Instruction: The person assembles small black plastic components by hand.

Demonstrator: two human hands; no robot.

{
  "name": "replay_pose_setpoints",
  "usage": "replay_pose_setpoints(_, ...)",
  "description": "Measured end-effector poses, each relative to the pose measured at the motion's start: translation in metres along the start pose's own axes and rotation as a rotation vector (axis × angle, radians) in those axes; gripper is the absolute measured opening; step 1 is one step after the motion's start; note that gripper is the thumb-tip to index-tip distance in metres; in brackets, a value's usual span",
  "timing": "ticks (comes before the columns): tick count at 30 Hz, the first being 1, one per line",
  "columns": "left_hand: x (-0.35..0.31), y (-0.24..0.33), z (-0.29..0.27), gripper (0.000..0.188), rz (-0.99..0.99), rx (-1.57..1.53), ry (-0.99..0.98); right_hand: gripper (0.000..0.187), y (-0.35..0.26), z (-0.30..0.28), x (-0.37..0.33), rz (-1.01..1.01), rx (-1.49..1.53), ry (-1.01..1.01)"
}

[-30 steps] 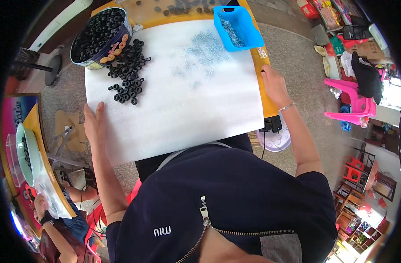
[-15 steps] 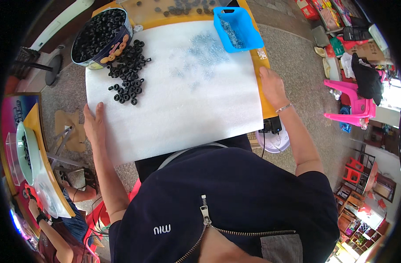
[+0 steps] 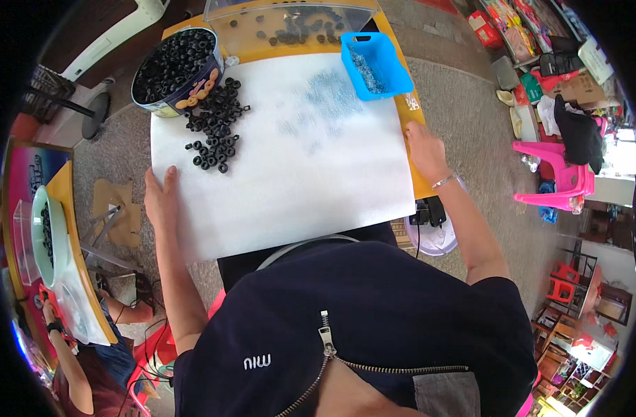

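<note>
A white foam sheet (image 3: 297, 187) covers most of the yellow table (image 3: 420, 177) in front of me. My left hand (image 3: 162, 201) is at the sheet's left edge, with the thumb on top and the other fingers at the outer side, partly hidden. At the table's right edge, my right hand (image 3: 427, 154) is closed around the rim, fingertips out of sight. Small black ring-shaped parts (image 3: 213, 128) lie heaped on the sheet's left side. Tiny clear pieces (image 3: 332, 94) are scattered farther right, beside a blue plastic basket (image 3: 394, 73) that holds more of them.
A round tub (image 3: 173, 69) full of black parts stands at the far left corner. Behind the sheet is a clear box (image 3: 290, 31) with black parts. Another person's hand (image 3: 48, 311) works at a table on the left. A pink stool (image 3: 554, 174) stands right.
The view has tilted slightly, so the table and its contents appear lower. Both my hands keep their places at the edges. The other person's hand has shifted a little.
</note>
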State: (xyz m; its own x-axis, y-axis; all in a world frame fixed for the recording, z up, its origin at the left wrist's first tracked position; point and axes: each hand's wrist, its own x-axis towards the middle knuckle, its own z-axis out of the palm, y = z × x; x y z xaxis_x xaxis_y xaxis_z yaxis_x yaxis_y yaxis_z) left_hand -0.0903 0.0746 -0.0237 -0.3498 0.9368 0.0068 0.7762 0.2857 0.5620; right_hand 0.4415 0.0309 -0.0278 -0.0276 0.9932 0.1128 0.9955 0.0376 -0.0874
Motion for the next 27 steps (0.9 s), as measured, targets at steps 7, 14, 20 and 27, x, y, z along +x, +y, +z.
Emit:
replay_pose_setpoints(7,-0.001,-0.002,-0.002,0.066,-0.048,0.022,0.022,0.012,-0.001,-0.004,0.002,0.132,0.188,-0.072)
replay_pose_setpoints(14,-0.003,0.006,-0.007,0.063,-0.037,-0.038,0.018,0.010,-0.001,0.007,-0.004,0.042,0.090,0.023)
replay_pose_setpoints(20,-0.002,0.007,-0.007,0.059,-0.063,-0.044,0.002,0.010,-0.005,0.003,0.000,0.076,0.078,-0.048)
replay_pose_setpoints(27,-0.003,0.019,-0.013,0.059,-0.100,-0.068,-0.026,0.012,-0.001,0.002,0.005,0.038,0.061,-0.114)
